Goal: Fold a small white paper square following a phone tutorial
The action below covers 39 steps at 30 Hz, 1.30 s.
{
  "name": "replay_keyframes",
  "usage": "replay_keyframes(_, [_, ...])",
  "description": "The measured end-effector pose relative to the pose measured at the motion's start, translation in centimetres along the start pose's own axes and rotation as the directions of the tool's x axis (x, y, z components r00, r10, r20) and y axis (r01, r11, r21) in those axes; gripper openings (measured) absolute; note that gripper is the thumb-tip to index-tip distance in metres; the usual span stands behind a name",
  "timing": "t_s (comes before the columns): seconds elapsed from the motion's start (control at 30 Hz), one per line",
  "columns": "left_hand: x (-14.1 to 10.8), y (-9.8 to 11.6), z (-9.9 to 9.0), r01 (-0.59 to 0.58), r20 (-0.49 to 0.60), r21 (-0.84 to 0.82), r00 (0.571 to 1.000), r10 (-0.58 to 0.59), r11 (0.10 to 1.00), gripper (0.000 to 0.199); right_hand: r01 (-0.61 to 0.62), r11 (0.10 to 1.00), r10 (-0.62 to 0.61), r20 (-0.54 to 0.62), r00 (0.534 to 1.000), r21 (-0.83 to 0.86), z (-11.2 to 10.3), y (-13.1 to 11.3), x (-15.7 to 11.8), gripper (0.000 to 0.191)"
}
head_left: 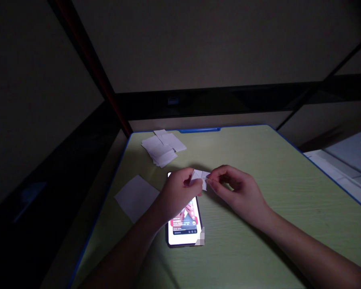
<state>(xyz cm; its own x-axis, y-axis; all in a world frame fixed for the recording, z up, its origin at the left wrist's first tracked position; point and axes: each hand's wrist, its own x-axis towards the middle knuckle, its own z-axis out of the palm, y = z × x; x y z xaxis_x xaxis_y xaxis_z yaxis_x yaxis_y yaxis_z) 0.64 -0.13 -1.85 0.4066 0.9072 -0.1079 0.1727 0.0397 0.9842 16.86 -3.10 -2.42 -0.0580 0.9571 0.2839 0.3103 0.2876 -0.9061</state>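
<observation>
A small piece of folded white paper [201, 175] is held up between my two hands, above the top end of a lit phone. My left hand [179, 188] grips its left side, thumb in front. With thumb and forefinger, my right hand [236, 188] pinches the paper's right edge. The phone [185, 239] lies flat under my left hand, its screen showing a picture of hands with text below; its upper part is partly covered. Left of the phone, a flat square sheet of white paper [136, 196] lies partly beneath my left forearm.
Several white paper pieces [161, 148] lie in a loose pile at the table's far left. The pale green table [258, 156] has a blue edge and a blue strip [200, 130] at its far side. A wall stands behind; white furniture [351, 160] is at right.
</observation>
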Motion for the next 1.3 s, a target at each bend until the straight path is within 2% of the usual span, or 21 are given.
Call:
replay_keyframes(0.27, [0.1,0.3,0.0,-0.037,-0.006,-0.007,0.999,0.037,0.999,0.008,0.049,0.998,-0.050,-0.032,0.998,-0.037,0.4,0.5,-0.2,0.004])
replay_keyframes(0.57, [0.1,1.0,0.1,0.067,0.010,-0.118,0.998,-0.066,0.991,0.007,0.286,0.935,-0.290,0.011,0.957,-0.210,0.0,0.2,-0.2,0.005])
replay_keyframes(0.67, [-0.1,1.0,0.2,0.067,-0.017,-0.082,0.998,-0.068,0.994,0.007,0.324,0.919,-0.327,0.025,0.945,-0.223,0.0,0.2,-0.1,0.008])
replay_keyframes(0.73, [-0.2,0.9,0.4,0.020,-0.085,0.016,0.996,-0.018,1.000,0.007,0.334,0.915,-0.339,0.019,0.941,-0.226,0.1,0.3,-0.1,0.009])
replay_keyframes(0.83, [-0.4,0.6,0.6,-0.050,-0.189,0.175,0.978,0.083,0.983,0.008,0.311,0.930,-0.321,-0.019,0.947,-0.194,0.4,0.3,-0.1,0.009])
replay_keyframes(0.9, [-0.4,0.4,0.7,-0.076,-0.208,0.200,0.971,0.118,0.977,0.008,0.282,0.944,-0.295,-0.052,0.954,-0.172,0.6,0.4,-0.2,0.008])
replay_keyframes(0.97, [-0.3,0.4,0.9,-0.078,-0.203,0.158,0.973,0.109,0.984,0.009,0.265,0.950,-0.280,-0.071,0.957,-0.163,0.8,0.3,-0.3,0.007])
replay_keyframes(1.13, [-0.1,0.3,1.0,-0.068,-0.149,-0.088,0.987,0.054,0.994,0.005,0.210,0.972,-0.220,-0.092,0.971,-0.106,0.8,0.2,-0.3,0.005])
replay_keyframes(1.3, [0.0,0.7,1.0,-0.068,-0.136,-0.133,0.989,0.050,0.989,0.003,0.089,0.996,-0.088,-0.080,0.993,0.006,0.9,0.1,-0.3,0.004])
